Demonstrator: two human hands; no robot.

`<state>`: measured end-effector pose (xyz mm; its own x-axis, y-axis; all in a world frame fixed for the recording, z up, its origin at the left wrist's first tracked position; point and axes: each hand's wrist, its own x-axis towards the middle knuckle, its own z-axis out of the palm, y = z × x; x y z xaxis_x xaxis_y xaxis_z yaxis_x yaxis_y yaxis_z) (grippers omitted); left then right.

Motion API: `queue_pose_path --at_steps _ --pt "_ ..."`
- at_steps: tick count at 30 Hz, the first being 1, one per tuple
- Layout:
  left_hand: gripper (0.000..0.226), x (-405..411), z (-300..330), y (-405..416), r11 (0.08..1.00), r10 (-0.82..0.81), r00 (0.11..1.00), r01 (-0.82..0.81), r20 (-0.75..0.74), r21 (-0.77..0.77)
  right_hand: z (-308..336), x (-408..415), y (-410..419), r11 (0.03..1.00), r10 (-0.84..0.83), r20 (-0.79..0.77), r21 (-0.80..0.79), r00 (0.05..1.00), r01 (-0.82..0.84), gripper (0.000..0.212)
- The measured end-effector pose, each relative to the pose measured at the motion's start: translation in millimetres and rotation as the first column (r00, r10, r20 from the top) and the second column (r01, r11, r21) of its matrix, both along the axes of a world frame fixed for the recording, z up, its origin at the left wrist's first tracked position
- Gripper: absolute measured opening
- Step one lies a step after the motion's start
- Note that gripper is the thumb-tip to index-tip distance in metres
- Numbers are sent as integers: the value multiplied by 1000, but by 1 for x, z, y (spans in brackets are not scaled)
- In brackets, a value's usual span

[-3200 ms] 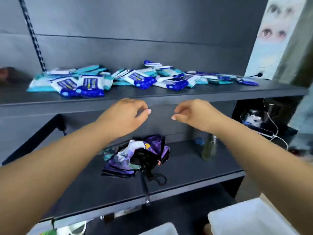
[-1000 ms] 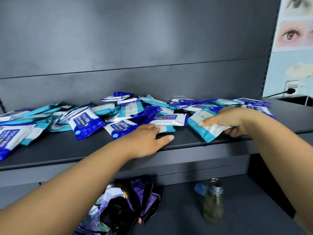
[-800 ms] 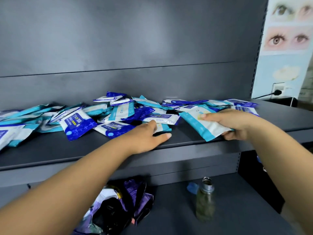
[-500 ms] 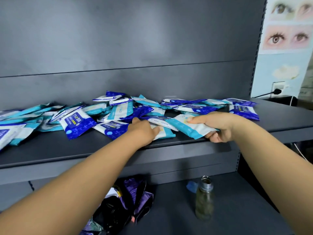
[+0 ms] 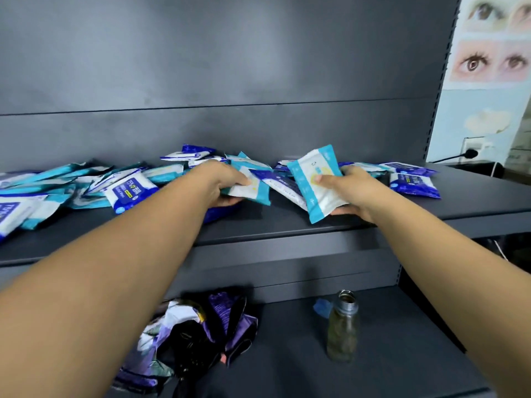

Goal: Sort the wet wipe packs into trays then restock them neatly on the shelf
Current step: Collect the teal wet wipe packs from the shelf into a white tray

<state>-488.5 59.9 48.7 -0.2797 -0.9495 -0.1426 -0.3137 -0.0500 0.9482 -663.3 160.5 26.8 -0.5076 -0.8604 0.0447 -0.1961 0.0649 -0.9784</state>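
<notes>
A dark grey metal shelving unit fills the view, with an upper shelf and a lower shelf. Two bare forearms reach forward over the upper shelf. Scattered along it lies a loose heap of wet wipe packs, teal-and-white and dark blue, overlapping at many angles. The right hand grips a teal-and-white pack, thumb across its front, tilted up off the shelf. The left hand is closed on another teal pack at the heap's middle; a dark blue pack may lie beneath it, though the arm hides that spot. On the lower shelf sit a crumpled purple bag and a small open bottle.
</notes>
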Motion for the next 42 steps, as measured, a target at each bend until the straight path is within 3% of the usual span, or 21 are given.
queue_pose_path --at_steps 2,5,7,9,12,15,18,22,23,26,29,32,36,38,42 --pt "10 20 8 -4 996 57 995 -62 -86 -64 4 15 3 996 -66 -7 -67 998 65 29" --pt "25 63 10 -1 985 68 971 -102 -227 -138 8 52 18 980 -61 87 -186 994 76 35" --pt "11 104 -1 22 989 -4 947 -42 -320 -139 3 91 38 967 -9 154 -250 988 48 24" --pt "11 146 -24 51 991 -111 907 69 -406 -118 -11 133 61 952 33 234 -303 972 41 8" --pt "14 217 -83 87 975 -214 857 214 -469 -55 -55 199 90 955 36 325 -291 945 64 17" --pt "29 275 -157 110 974 -165 878 217 -449 67 -117 257 113 978 2 393 -191 919 80 19" --pt "22 325 -238 129 943 -90 926 198 -366 268 -196 307 126 999 7 441 -49 897 16 21" --pt "27 377 -353 148 875 26 990 46 -140 483 -307 355 138 974 -1 444 205 896 -100 19" --pt "32 388 -382 155 848 49 996 -1 -77 529 -335 365 142 950 -16 446 287 895 -126 18" --pt "20 408 -460 183 735 173 984 -149 29 662 -424 381 152 842 -54 424 506 904 -187 15" --pt "42 409 -533 210 650 215 964 -260 155 714 -513 386 162 713 -47 349 668 936 -214 17" --pt "38 394 -610 224 597 216 942 -335 257 729 -602 384 167 616 -80 305 763 949 -194 9" --pt "39 365 -700 227 661 122 927 -343 356 667 -687 385 161 559 -58 227 815 972 -156 17" --pt "35 353 -733 221 717 21 925 -278 380 639 -716 383 158 564 -70 201 816 977 -127 21" --pt "29 347 -753 213 816 -217 852 -109 476 568 -740 375 157 515 25 201 837 979 -185 11"
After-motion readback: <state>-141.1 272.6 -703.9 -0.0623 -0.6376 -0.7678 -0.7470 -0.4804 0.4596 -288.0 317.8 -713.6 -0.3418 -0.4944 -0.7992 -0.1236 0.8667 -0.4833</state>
